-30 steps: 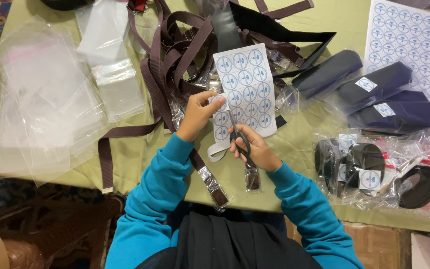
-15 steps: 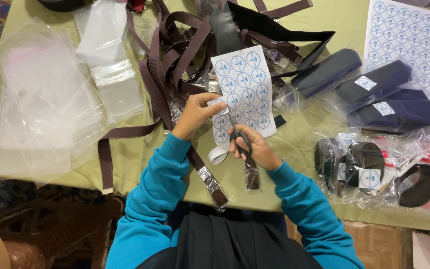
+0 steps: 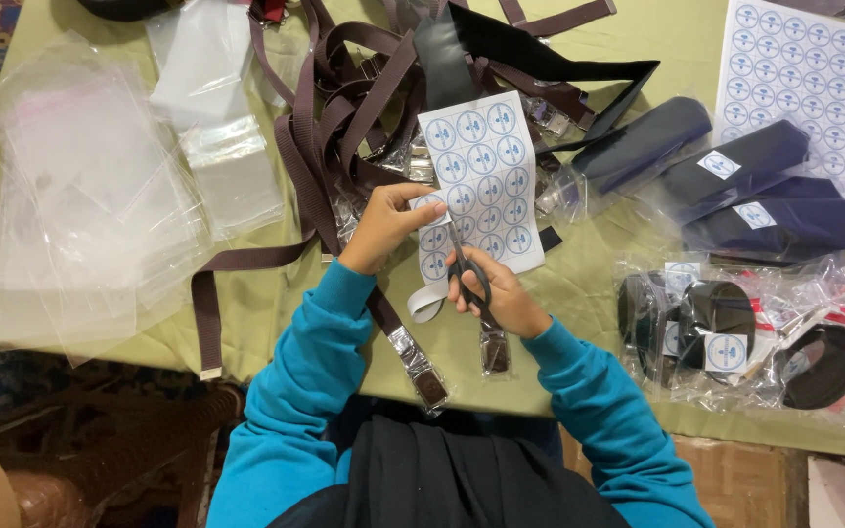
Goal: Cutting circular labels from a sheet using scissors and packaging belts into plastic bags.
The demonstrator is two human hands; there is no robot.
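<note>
At the centre of the frame the person's left hand (image 3: 383,227) pinches the lower left edge of a sticker sheet (image 3: 479,181) of round blue-and-white labels, its grip closed on the paper, while the right hand (image 3: 501,293) is closed through the handles of black scissors (image 3: 466,266) whose blades point up into the sheet along a column of stickers. A narrow white strip (image 3: 426,303) curls down just below the sheet's lower left corner, which suggests some trimming is done, though most rows look whole. A second, full sheet (image 3: 792,73) lies at the upper right. At right, dark rolled items in clear bags (image 3: 735,186) already carry a round label, as do bagged black belts (image 3: 735,337) below them. A tangle of loose brown straps (image 3: 344,108) at upper centre and a stack of empty clear bags (image 3: 80,196) at left sit on the green tabletop (image 3: 276,293), so a good deal appears unpacked and unlabelled
</note>
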